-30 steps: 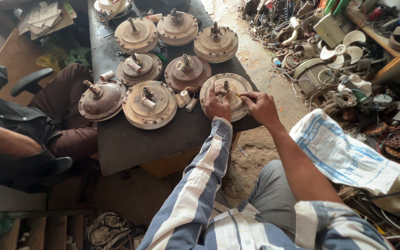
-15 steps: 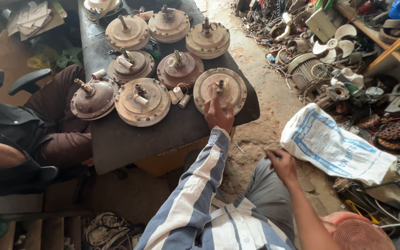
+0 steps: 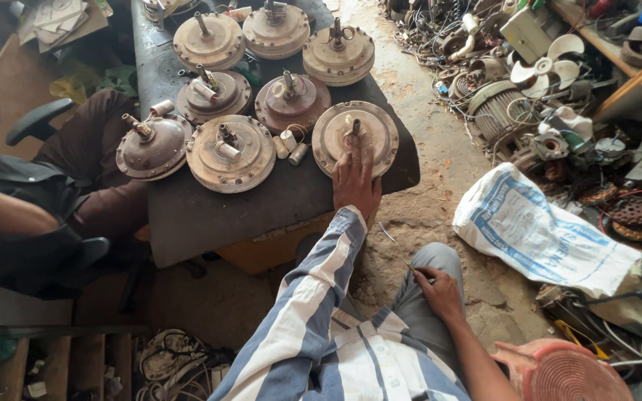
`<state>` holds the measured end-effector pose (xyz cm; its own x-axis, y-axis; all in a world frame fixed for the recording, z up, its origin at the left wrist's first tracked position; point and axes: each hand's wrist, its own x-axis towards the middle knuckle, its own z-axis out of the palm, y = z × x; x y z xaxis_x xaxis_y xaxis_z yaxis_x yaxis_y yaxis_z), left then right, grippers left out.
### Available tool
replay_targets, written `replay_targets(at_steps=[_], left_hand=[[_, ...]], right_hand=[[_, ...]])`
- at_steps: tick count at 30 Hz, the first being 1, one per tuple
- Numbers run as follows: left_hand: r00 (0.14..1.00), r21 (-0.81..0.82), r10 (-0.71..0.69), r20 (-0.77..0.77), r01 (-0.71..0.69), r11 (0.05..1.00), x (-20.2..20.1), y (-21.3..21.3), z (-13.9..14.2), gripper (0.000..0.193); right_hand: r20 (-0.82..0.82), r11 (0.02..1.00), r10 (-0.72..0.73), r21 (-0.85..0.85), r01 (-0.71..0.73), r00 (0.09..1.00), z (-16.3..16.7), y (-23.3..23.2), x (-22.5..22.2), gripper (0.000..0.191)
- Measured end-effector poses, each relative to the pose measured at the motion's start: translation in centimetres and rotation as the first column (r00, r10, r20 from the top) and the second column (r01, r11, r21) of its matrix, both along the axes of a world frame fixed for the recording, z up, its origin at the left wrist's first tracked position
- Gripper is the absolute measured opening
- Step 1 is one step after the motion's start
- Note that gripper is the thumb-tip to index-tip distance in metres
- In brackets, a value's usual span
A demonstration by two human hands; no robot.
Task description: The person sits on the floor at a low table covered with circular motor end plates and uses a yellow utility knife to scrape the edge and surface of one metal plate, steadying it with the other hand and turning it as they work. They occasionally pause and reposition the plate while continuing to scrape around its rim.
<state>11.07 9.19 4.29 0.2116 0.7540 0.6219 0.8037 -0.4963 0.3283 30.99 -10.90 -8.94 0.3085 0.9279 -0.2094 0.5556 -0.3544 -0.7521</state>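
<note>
Seated co-worker: a person in dark clothes is sitting at the far left, close beside the worktop, hands not showing.
Worktop: a dark slab is carrying eight round, grimy fan motor housings in rough rows, each with its shaft pointing up.
Loose cylinders: a few small pale cylindrical parts are lying between the front housings.
Front-right housing: the disc you are working on is sitting at the worktop's near right edge, casing closed as far as I can tell.
Your left hand: you are pressing it flat on that housing, fingers stretched toward the shaft, gripping nothing.
Your right hand: you are resting it on your knee with the fingers curled around a thin, dark tool; its kind is too small to tell.
White sack: it is lying on the dirt floor to your right, beside a heap of wires and fan parts.
Progress: judging from this, no housing is looking opened yet, so all of them are waiting.
</note>
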Motion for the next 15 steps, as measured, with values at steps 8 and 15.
replay_targets(at_steps=[8,15], left_hand=[[0.975,-0.019,0.016,-0.222,-0.02,1.0,0.9,-1.7,-0.3,0.078],[0.978,-0.06,-0.055,-0.203,0.044,0.997,0.1,-3.4,0.4,0.082]], right_hand=[[0.017,0.999,0.011,0.045,-0.012,1.0,-1.0,-0.1,0.4,0.035],[0.02,1.0,-0.003,-0.01,0.003,1.0,-1.0,-0.5,0.2,0.035]])
